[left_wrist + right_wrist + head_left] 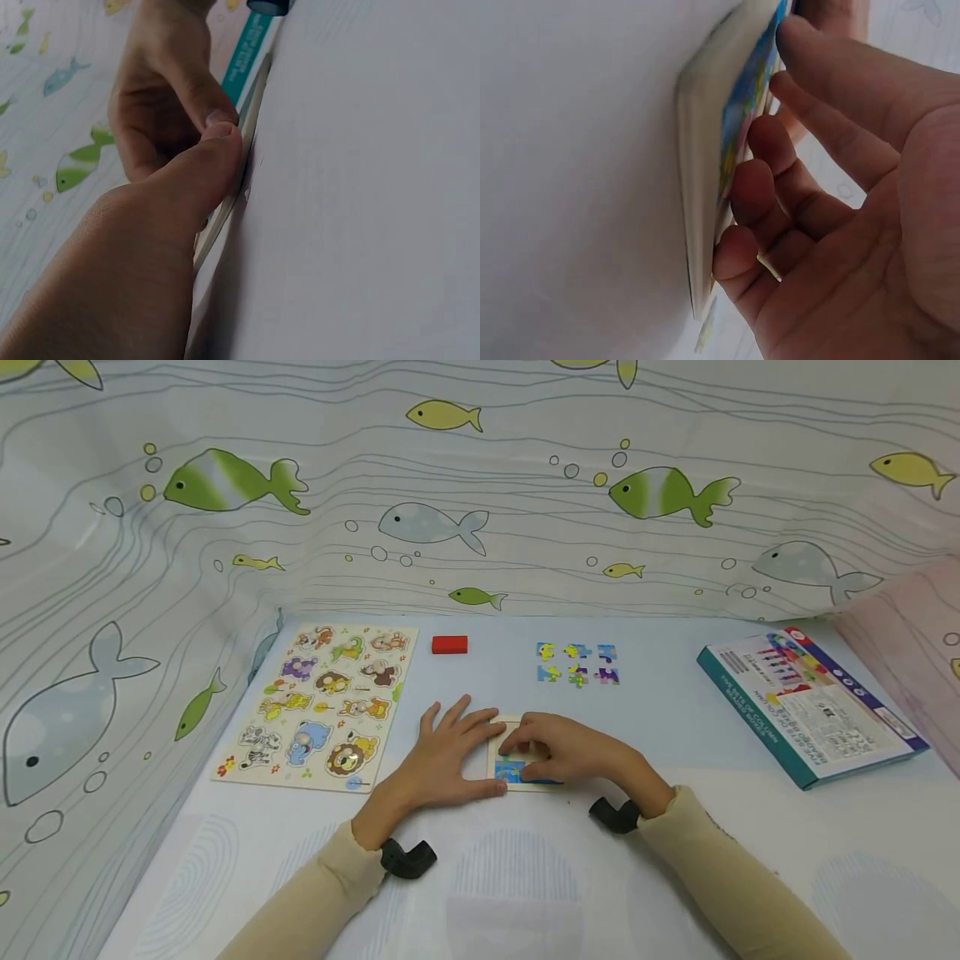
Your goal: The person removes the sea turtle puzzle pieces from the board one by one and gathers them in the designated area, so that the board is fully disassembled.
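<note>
A small wooden puzzle tray (492, 770) lies flat, with blue jigsaw pieces (510, 772) along its near side. My left hand (450, 756) spreads straight fingers at the tray's left side, thumb by the near corner and fingertips at the far corner. Over the tray, my right hand (573, 750) bends its fingers down and covers much of the picture. In the right wrist view its fingertips (754, 187) touch the tray's face, thumb apart from them, with no loose piece showing between. The left wrist view shows the left thumb (214, 154) at the tray's edge (251, 120).
Several loose jigsaw pieces (577, 664) lie in two rows beyond the tray. A red block (450, 645) sits to their left. An animal puzzle board (300, 760) is at the left, and a teal-edged box (813, 706) at the right. A fish-print curtain (525, 560) rises behind.
</note>
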`<state>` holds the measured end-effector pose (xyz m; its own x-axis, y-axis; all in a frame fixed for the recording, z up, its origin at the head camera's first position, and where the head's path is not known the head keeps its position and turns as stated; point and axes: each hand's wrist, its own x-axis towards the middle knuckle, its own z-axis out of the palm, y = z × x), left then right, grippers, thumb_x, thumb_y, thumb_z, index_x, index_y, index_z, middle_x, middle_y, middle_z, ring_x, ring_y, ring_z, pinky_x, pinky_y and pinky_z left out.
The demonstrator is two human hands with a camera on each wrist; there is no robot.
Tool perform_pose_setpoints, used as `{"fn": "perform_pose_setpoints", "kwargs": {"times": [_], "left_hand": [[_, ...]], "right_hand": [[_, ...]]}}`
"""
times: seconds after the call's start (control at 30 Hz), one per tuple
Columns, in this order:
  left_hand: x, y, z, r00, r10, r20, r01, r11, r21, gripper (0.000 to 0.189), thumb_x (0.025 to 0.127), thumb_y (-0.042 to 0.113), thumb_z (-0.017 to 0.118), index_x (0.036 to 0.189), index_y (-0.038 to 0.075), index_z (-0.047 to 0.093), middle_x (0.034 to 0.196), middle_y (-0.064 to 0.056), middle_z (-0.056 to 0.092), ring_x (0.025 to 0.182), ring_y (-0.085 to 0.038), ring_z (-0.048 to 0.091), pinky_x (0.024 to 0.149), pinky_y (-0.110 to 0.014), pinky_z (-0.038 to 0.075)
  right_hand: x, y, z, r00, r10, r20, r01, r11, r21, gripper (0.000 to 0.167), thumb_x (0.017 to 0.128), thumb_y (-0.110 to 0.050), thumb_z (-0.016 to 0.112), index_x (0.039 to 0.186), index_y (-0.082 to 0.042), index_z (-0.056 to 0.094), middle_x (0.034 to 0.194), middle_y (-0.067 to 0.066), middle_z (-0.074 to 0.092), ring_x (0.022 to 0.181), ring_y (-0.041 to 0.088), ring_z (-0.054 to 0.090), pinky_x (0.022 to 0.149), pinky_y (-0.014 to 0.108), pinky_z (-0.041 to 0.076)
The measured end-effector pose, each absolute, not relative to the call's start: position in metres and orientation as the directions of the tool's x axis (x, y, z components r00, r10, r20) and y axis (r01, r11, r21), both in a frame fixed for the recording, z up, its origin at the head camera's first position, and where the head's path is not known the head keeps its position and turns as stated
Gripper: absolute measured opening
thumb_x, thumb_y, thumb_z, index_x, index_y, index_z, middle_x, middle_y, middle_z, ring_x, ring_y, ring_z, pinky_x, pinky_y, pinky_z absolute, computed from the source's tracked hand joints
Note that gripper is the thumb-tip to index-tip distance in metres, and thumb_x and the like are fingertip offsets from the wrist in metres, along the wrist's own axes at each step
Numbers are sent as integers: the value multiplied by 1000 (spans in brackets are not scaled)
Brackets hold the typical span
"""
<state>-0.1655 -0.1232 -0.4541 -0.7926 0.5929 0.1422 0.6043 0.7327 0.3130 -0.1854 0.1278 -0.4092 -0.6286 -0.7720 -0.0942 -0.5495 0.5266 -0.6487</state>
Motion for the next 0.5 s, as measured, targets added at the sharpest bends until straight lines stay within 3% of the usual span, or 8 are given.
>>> {"fn": "perform_pose_setpoints", "kwargs": {"times": [0.5], "left_hand": [[-165,-124,-455,-781,605,155,619,718,319,85,81,73,66,151,27,50,163,5,40,157,-37,20,119,-70,8]], "right_hand": [[-182,124,-413,-633,-771,-69,-556,514,-653,27,90,-10,75,116,-15,70,98,3,58,89,16,50,77,25,43]]}}
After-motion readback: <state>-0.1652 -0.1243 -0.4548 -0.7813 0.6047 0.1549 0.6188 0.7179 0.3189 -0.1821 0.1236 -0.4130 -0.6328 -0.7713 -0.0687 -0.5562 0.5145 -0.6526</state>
